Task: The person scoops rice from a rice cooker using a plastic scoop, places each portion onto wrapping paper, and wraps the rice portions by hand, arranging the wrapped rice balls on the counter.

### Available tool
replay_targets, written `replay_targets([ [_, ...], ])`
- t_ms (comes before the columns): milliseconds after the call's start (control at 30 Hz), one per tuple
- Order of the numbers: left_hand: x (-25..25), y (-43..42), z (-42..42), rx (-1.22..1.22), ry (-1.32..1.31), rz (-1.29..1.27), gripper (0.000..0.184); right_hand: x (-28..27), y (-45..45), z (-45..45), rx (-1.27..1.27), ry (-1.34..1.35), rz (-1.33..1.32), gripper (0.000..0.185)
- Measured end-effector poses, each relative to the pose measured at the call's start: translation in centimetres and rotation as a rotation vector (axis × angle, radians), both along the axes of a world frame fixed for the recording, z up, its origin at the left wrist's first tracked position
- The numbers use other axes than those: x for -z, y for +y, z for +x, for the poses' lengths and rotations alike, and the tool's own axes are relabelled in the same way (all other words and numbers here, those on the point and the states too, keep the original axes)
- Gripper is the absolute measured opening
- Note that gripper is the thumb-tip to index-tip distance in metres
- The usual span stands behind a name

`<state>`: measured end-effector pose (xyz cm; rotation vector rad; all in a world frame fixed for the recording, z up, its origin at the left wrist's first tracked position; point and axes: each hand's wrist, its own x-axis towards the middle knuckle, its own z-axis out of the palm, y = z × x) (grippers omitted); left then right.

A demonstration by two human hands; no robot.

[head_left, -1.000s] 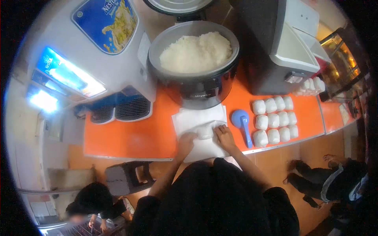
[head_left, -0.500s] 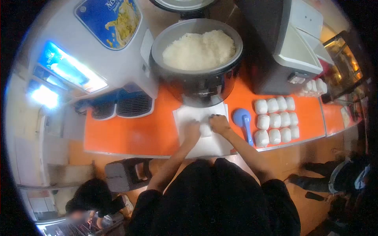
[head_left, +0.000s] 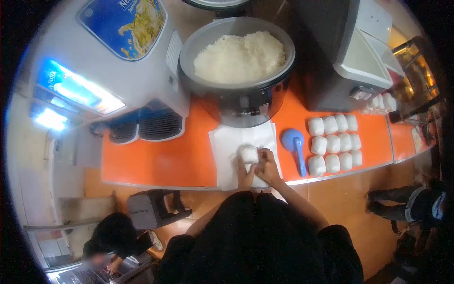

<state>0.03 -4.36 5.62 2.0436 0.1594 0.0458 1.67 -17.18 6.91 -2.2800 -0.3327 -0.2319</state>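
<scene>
Seen left to right, sound handling here would have the left hand (head_left: pixel 243 178) steady the white packet (head_left: pixel 248 155) from its left side while the right hand (head_left: pixel 268 169) presses the wrapping snug at the other end, with light, even force so the paper neither tears nor slackens. The packet lies between the hands, over the paper sheets (head_left: pixel 223 138) on the worktop (head_left: pixel 161 165): the left hand's fingers and thumb close on it, whereas the right hand's bent fingers meet its right edge, whether pinching a fold cannot be told.
</scene>
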Motion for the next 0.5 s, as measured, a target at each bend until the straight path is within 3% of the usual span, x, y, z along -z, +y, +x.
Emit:
replay_targets([
  [33,0.2,0.0,1.3,-0.062,0.17,-0.213,0.069,0.7,0.0,0.2,0.006,-0.005,0.019,0.062],
  [100,1.6,2.1,3.7,0.059,0.204,-0.596,0.065,1.2,-0.1,0.5,0.054,-0.077,0.049,0.066],
  [167,0.9,3.2,4.7,0.054,0.21,-0.787,0.061,-0.1,0.3,0.3,0.138,-0.196,0.074,0.067],
  [233,-2.1,3.3,3.8,-0.089,0.197,-0.784,0.059,-2.0,0.0,0.6,0.06,-0.26,-0.021,0.063],
  [333,-4.7,1.6,3.9,-0.062,0.186,-0.466,0.042,-3.0,0.0,1.1,-0.056,-0.319,-0.12,0.062],
  [433,-7.0,0.2,3.3,-0.02,0.366,-0.718,0.066,-2.8,0.4,1.0,-0.081,-0.353,-0.122,0.064],
  [500,-8.4,-0.4,3.3,-0.053,0.396,-0.862,0.066,-2.8,0.5,0.8,-0.049,-0.376,-0.084,0.065],
])
